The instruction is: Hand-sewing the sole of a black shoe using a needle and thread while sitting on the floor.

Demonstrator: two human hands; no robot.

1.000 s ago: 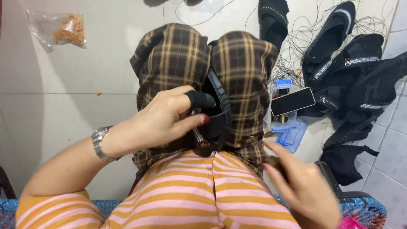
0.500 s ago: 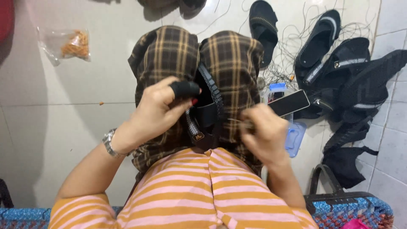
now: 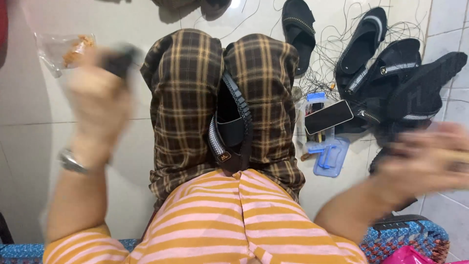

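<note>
Left hand: the left hand (image 3: 100,100) is hanging raised out to the side, blurred, its fingers curling shut round a small dark object (image 3: 119,59) that I cannot make out.
Right hand: the right hand (image 3: 425,159) is spreading out wide on the other side, blurred; fingers look loosely bent, but whether they are gripping anything I cannot tell.
Sandal: one black sandal (image 3: 229,129) is sitting upright, wedged between the plaid knees (image 3: 185,88), touched by neither hand.
Room: pale tiled floor (image 3: 29,142) is lying open on the left side; the right side is crowding up with footwear and thin black cord (image 3: 332,58).
Count: about four more dark sandals (image 3: 359,46) are lying on the floor, one phone (image 3: 329,117), one blue tray (image 3: 331,156).
Packages: a clear plastic bag (image 3: 63,49) with orange bits is lying at the upper left, behind the left hand.
Edge: a blue woven seat edge (image 3: 415,237) is showing at the bottom right.
</note>
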